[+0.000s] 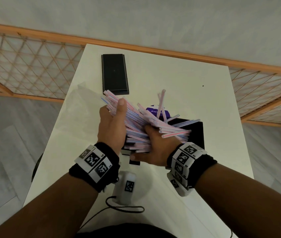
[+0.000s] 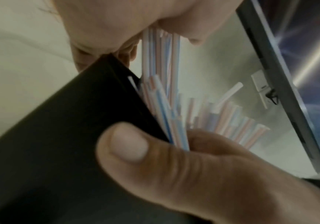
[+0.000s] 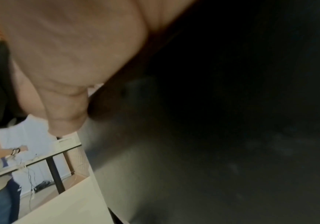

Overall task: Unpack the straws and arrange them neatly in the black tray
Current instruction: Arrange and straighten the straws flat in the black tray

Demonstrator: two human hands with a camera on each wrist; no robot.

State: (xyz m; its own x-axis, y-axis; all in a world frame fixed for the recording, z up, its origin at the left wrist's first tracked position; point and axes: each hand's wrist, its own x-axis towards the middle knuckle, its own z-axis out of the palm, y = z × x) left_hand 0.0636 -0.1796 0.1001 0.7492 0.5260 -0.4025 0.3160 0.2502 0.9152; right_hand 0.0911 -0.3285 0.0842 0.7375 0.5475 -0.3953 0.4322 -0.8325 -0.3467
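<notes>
While both hands are closed together around one thick bundle of straws [image 1: 136, 124] at the centre of the head view, the relation that matters is how that bundle lies over the black tray [image 1: 194, 133] directly beneath it. The left hand [image 1: 112, 124] cups the bundle from the left side of the frame, thumb up against the far ends, and the right hand [image 1: 151, 152] grips it from the lower right with its thumb pressed on top, so neither hand is free. The straws run on a slant from upper left to lower right, and they are not parallel: their right-hand ends fan out and a few stick up towards the top of the frame. Only the tray's right part shows past the hands, just right of centre; whether any straws already lie inside it I cannot tell, since the bundle and hands cover it. In the left wrist view a dark edge sits just beside the straws where the thumb clamps them, and this looks like the tray wall. A second black tray-like piece [image 1: 114, 73], perhaps a lid, lies with nothing in it in the upper middle of the white table [image 1: 179, 79], its long side pointing away from the person. Behind the bundle a purple packet [image 1: 151, 110] shows, probably the straws' wrapping. My guess is the bundle must be squared up and turned along the tray before it goes down.
</notes>
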